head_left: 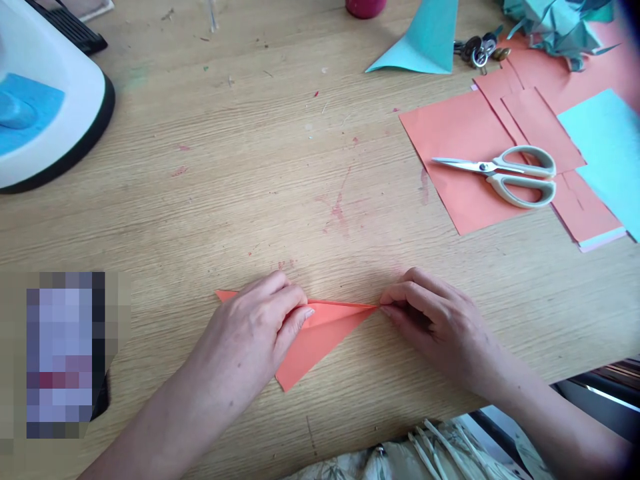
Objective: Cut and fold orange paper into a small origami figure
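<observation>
A folded piece of orange paper (320, 343) lies on the wooden table near its front edge, with a crease along its upper side. My left hand (260, 320) is closed over its left part, thumb and fingers pinching the upper folded edge. One pointed corner sticks out to the left of that hand, and another points down toward me. At the far right tip of the paper, my right hand (435, 317) pinches the sharp corner between thumb and fingers. The part under my left palm is hidden.
Scissors (500, 173) with beige handles lie on orange paper sheets (450, 133) at the right. Behind are a curved teal paper (425, 40), keys (479, 52) and a folded teal paper shape (560, 30). A white-and-blue appliance (65, 133) stands left; a blurred phone-like object (65, 353) lies below.
</observation>
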`<state>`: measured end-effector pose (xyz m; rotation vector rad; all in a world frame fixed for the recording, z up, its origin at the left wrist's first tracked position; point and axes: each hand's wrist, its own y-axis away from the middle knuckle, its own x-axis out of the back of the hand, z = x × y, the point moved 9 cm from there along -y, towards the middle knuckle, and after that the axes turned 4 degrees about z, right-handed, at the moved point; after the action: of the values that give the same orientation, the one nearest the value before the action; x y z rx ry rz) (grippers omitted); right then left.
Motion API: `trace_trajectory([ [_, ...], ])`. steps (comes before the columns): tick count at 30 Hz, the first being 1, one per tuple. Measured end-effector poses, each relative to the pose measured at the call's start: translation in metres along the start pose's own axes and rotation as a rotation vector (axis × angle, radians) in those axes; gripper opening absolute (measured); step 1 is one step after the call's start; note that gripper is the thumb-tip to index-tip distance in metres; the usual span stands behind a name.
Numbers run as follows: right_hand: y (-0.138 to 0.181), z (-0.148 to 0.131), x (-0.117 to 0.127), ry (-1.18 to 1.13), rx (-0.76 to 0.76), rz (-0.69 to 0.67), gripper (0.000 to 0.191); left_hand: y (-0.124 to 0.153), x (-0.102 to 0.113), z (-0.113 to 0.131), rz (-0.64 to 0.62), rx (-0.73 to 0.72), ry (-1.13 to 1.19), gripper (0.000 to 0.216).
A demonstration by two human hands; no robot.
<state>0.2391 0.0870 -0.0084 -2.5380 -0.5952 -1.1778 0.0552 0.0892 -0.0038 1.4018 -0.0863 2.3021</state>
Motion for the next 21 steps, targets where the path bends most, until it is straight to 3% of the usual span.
trace_trajectory([
  [11, -0.001, -0.006, -0.005, 0.067, 0.017, 0.024, 0.012, -0.002, -0.001, 0.000, 0.008, 0.001, -0.006, 0.022],
  [21, 0.011, -0.006, 0.004, 0.066, 0.051, 0.076, 0.009, 0.002, -0.001, 0.003, 0.011, -0.021, -0.018, 0.023],
])
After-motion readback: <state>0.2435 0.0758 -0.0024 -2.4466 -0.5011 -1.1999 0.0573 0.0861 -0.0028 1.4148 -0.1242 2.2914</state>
